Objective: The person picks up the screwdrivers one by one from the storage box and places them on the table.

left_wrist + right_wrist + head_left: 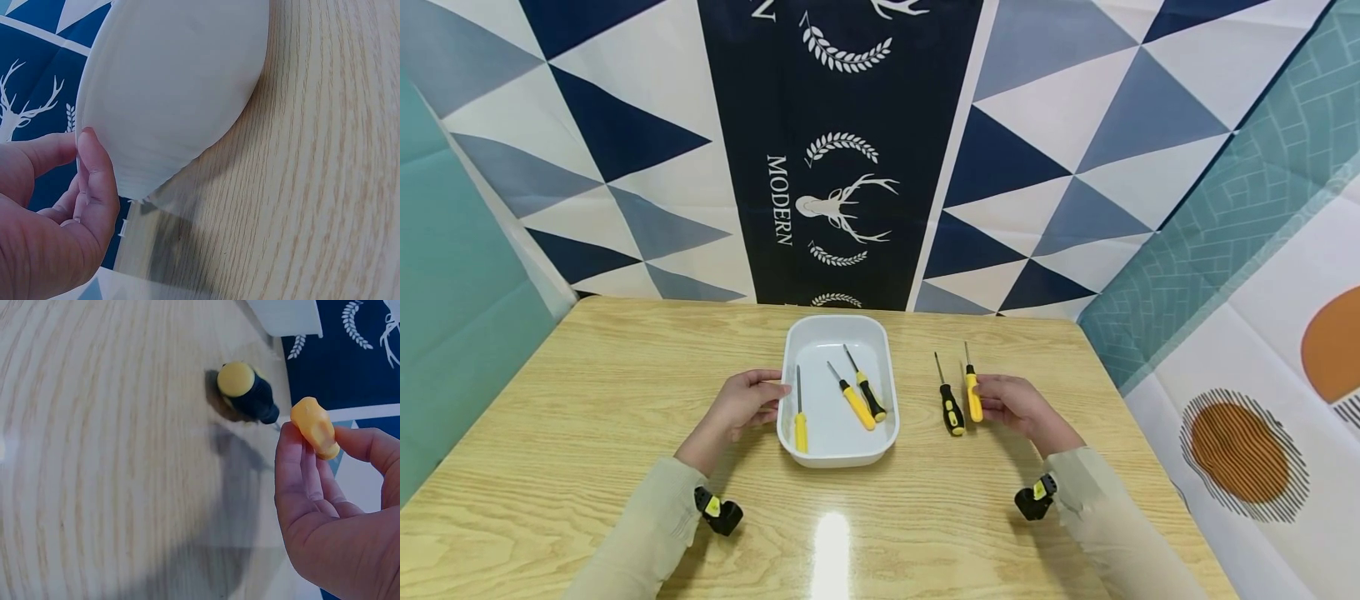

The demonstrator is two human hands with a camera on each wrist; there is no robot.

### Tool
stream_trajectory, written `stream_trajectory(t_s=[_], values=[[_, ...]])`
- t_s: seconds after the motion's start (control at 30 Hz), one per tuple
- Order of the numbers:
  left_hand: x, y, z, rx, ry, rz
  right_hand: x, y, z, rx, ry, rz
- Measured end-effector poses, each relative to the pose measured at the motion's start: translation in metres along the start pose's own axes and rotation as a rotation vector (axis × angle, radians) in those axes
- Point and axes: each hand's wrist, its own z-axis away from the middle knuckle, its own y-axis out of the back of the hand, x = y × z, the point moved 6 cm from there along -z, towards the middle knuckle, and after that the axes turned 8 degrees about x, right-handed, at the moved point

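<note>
At the left side of a white tray (835, 437), my left hand (741, 406) pinches the rim between thumb and fingers. Inside the tray lie a screwdriver with a yellow handle (801, 432), one with an orange-yellow handle (858, 410), and one with a black-and-yellow handle (871, 398). To the right of the tray, my right hand (1015, 404) holds a yellow-handled screwdriver (974, 398) by its handle, tip pointing away from me. In the right wrist view its orange-looking handle (314, 427) sits between thumb and fingertips. Just left of it, a black-and-yellow screwdriver (952, 410) lies on the table.
A wood-grain table (925, 525) lies beneath everything. Behind it hangs a patterned cloth (850, 167) with triangles and a deer-head print. More cloth covers the left and right sides. Each sleeve carries a small black camera (721, 515) at the wrist.
</note>
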Motion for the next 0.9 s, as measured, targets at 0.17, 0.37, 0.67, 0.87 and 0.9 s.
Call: stream_trajectory(t_s=[0.17,0.37,0.67,0.87,0.9], values=[[0.000,0.001,0.000,0.002,-0.002,-0.002,0.006,0.003,-0.004,0.016,-0.015,0.018],[-0.001,0.001,-0.001,0.003,0.000,0.003,0.011,0.005,-0.007,0.024,-0.020,0.027],[-0.001,0.002,0.000,0.010,0.002,-0.004,0.017,0.006,-0.011,0.037,-0.030,0.022],[-0.002,0.001,-0.001,0.009,0.007,0.004,0.019,0.005,-0.014,0.042,-0.030,0.036],[-0.002,0.001,-0.001,0.005,0.003,0.004,0.019,0.005,-0.015,0.044,-0.033,0.038]])
